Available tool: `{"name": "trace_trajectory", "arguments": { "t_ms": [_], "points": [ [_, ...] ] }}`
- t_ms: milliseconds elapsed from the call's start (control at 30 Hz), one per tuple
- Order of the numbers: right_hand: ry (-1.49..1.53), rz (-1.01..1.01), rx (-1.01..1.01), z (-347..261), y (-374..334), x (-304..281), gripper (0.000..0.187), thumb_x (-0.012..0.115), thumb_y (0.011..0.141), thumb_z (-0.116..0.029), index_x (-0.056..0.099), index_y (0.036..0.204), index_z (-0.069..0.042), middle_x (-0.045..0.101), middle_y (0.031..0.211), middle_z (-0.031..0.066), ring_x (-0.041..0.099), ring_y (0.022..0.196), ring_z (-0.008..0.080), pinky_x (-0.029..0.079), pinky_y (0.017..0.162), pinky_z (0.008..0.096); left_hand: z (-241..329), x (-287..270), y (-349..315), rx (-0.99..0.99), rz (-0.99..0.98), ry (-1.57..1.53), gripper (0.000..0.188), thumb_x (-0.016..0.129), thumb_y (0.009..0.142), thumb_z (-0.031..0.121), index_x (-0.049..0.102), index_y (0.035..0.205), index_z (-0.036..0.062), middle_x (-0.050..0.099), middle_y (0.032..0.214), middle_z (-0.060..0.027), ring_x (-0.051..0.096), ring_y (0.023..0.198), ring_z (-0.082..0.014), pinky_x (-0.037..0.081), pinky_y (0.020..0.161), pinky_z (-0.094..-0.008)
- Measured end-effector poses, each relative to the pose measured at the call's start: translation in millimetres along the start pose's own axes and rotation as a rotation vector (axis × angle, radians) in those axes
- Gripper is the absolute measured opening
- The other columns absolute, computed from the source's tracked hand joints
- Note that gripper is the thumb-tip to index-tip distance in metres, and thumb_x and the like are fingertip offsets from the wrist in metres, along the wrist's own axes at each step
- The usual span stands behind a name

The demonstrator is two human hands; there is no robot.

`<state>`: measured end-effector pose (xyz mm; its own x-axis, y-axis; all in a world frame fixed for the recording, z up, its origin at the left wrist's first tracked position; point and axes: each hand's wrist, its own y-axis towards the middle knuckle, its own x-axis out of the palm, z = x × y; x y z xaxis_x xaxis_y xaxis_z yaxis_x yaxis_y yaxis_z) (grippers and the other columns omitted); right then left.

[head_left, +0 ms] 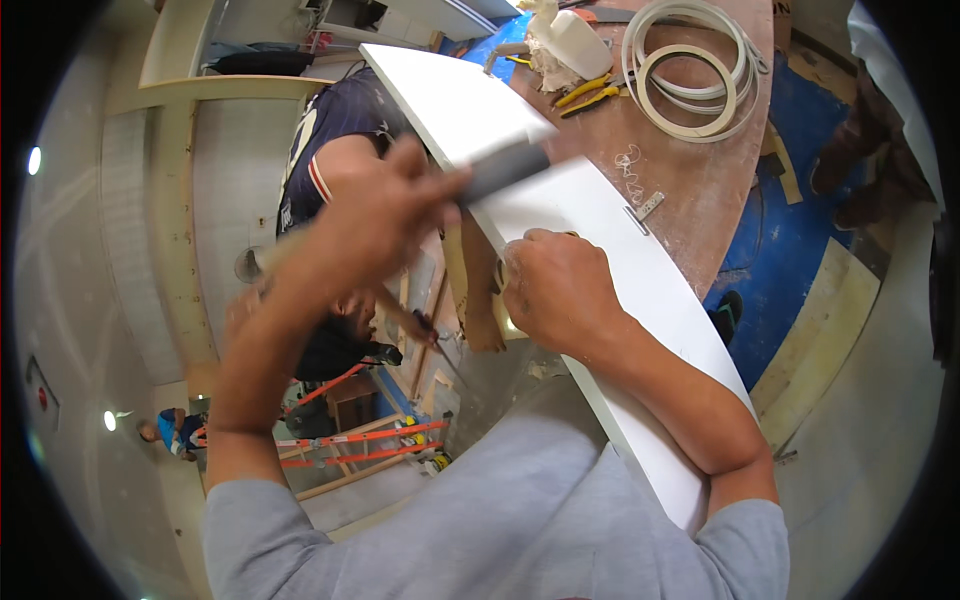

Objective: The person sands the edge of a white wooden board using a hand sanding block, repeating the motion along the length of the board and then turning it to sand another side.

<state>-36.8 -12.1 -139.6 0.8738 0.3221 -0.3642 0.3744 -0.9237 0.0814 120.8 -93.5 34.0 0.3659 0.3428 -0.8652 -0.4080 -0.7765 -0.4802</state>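
A long white panel (630, 260) runs diagonally from the upper left to the lower right. My right hand (565, 290) is closed at the panel's near-left edge, its forearm lying across the white surface. Raised above the panel, my left hand (385, 215) is smeared by motion. Its fingers wrap round a dark grey tool (505, 172), too blurred for its kind to show. Beneath my arms, another person's hand (484, 328) hangs beside the panel's left edge.
A co-worker in a dark jersey (335, 130) bends close on the left. On the brown table (690, 200) lie yellow-handled pliers (588, 95), coiled white edging (740, 75) and a white jug (575, 42). An orange ladder (365, 437) stands lower left. Blue sheeting (775, 290) covers the floor at right.
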Motion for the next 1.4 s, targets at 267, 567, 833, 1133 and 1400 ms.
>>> {"name": "trace_trajectory", "arguments": {
  "t_ms": [267,567,833,1133,1400],
  "points": [
    [0.090,0.016,-0.063,-1.1,-4.8,-1.5,0.008,0.070,0.082,-0.012,0.071,0.082,-0.004,0.068,0.087,0.0167,0.070,0.085,0.0406,0.057,0.080,0.0520,-64.3,45.6,44.5,-0.047,0.188,-0.007,0.041,0.070,0.103,0.024,0.071,0.143,0.0139,0.059,0.104,-0.0183,0.066,0.086,-0.0338,0.053,0.082,-0.0435],
    [0.004,-0.046,-0.015,-2.0,3.5,-2.8,0.011,0.072,0.081,-0.014,0.071,0.083,-0.003,0.069,0.087,0.0167,0.070,0.086,0.0403,0.058,0.079,0.0515,-37.9,16.4,29.4,0.102,0.011,0.050,0.038,0.068,0.103,0.026,0.072,0.137,0.0113,0.059,0.110,-0.0212,0.069,0.095,-0.0406,0.054,0.084,-0.0511],
    [0.078,0.031,-0.038,2.0,-5.7,-5.6,0.009,0.073,0.080,-0.009,0.072,0.081,0.000,0.071,0.088,0.0219,0.073,0.084,0.0426,0.059,0.077,0.0507,3.9,34.6,8.4,-0.002,0.039,-0.033,0.042,0.070,0.102,0.023,0.070,0.143,0.0141,0.057,0.107,-0.0176,0.067,0.091,-0.0387,0.054,0.083,-0.0482],
    [-0.006,-0.074,-0.006,-3.9,0.5,6.1,0.013,0.068,0.085,-0.015,0.069,0.079,-0.003,0.068,0.084,0.0182,0.070,0.080,0.0403,0.057,0.075,0.0510,-122.0,32.6,90.9,-0.132,0.116,0.185,0.039,0.063,0.106,0.034,0.072,0.140,0.0205,0.062,0.120,-0.0235,0.070,0.098,-0.0450,0.056,0.090,-0.0487],
    [0.026,0.011,-0.029,-3.3,-4.0,-1.6,0.009,0.074,0.077,-0.010,0.072,0.079,-0.001,0.070,0.085,0.0197,0.073,0.081,0.0412,0.059,0.076,0.0506,16.3,11.8,-22.8,0.104,-0.009,-0.034,0.044,0.075,0.098,0.023,0.072,0.140,0.0131,0.056,0.103,-0.0176,0.067,0.086,-0.0372,0.053,0.076,-0.0476]
  ]
}}
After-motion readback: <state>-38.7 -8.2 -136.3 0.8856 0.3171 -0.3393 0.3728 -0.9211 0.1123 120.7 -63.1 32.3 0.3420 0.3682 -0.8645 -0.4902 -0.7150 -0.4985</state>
